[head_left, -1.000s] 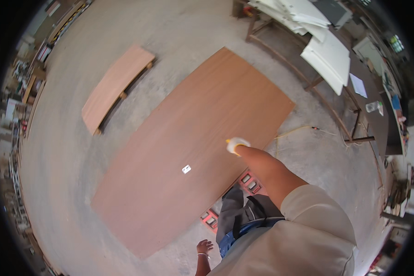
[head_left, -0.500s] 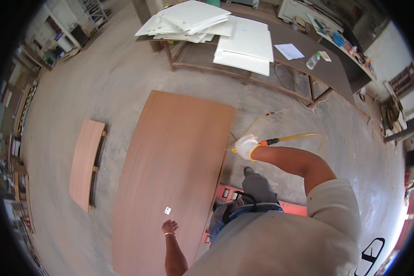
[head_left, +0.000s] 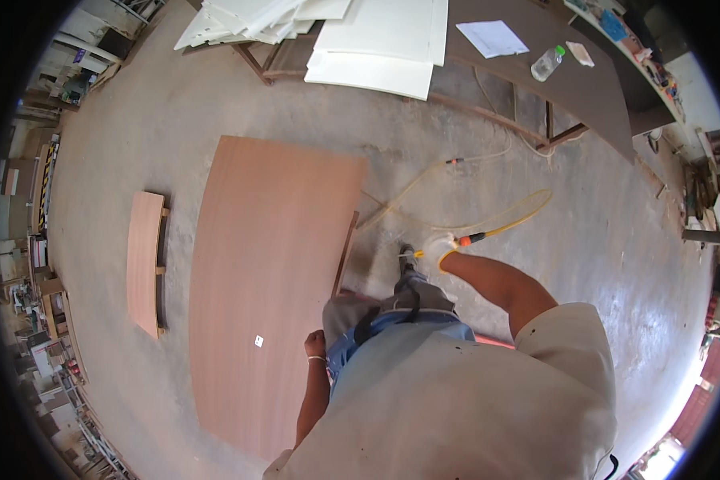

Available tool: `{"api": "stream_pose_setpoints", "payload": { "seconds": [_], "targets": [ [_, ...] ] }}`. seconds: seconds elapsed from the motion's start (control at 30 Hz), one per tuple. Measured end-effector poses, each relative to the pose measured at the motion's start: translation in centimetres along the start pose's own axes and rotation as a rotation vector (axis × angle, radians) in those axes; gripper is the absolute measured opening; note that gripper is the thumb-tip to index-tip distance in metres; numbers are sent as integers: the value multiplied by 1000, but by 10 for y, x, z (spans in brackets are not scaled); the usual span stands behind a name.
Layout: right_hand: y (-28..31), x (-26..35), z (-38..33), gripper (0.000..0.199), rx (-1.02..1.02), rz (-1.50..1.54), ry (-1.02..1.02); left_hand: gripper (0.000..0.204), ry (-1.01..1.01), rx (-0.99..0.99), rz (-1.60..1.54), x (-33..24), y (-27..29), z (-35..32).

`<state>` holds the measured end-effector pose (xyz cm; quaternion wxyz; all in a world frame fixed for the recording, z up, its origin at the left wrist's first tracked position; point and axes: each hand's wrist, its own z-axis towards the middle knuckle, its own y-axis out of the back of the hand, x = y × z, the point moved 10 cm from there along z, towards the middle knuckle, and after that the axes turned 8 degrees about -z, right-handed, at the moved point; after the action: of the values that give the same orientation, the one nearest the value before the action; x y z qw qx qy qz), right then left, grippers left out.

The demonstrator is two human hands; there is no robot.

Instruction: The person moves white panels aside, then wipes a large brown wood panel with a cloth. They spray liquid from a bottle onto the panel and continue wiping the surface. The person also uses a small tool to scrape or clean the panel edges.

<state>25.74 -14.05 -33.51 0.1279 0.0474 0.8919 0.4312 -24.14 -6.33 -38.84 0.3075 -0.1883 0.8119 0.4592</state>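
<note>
In my right hand [head_left: 438, 250], which wears a white glove with a yellow cuff, is a yellow air blow gun [head_left: 418, 254]. An orange and black coupling joins it to a yellow hose [head_left: 524, 214] that loops out to the right. The gun's thin tip points left; the glove is slightly blurred and hides most of its body. My bare left hand [head_left: 315, 344], with a band at the wrist, hangs loosely curled by the right edge of a large brown wood-grain panel [head_left: 272, 264]. I see nothing in it. A small white label [head_left: 258, 341] sits on the panel.
A narrower wood-grain panel [head_left: 144, 260] rests on wooden supports at the left. White boards [head_left: 376, 48] are stacked on the dark table [head_left: 568, 92] ahead, with papers [head_left: 492, 38] and a green-capped bottle [head_left: 547, 64]. More hose [head_left: 404, 192] trails over the concrete floor.
My left hand has moved right, from above the panel to its edge, and its fingers have curled. My right hand still holds the blow gun, now nearer my legs. The view has shifted.
</note>
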Motion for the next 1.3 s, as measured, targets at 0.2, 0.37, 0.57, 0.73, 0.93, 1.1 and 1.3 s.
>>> {"api": "stream_pose_setpoints", "payload": {
  "seconds": [0.2,0.37,0.57,0.73,0.93,1.1,1.3],
  "targets": [
    [-21,-61,25,26,83,167,55,27,745,85,-586,10,-14,-6],
    [31,-25,50,26,35,344,98,30,705,57,-686,-49,-14,38],
    [108,52,57,26,98,236,383,28,103,269,-156,-82,-60,101],
    [142,14,91,24,102,149,384,23,-125,412,351,-87,-100,147],
    [206,-42,132,19,-17,90,386,30,467,415,-275,-77,-86,229],
    [270,-21,155,20,-131,217,533,30,797,317,-993,-127,-58,303],
    [281,34,171,24,-194,32,824,30,454,80,-872,-245,20,361]
  ]
}}
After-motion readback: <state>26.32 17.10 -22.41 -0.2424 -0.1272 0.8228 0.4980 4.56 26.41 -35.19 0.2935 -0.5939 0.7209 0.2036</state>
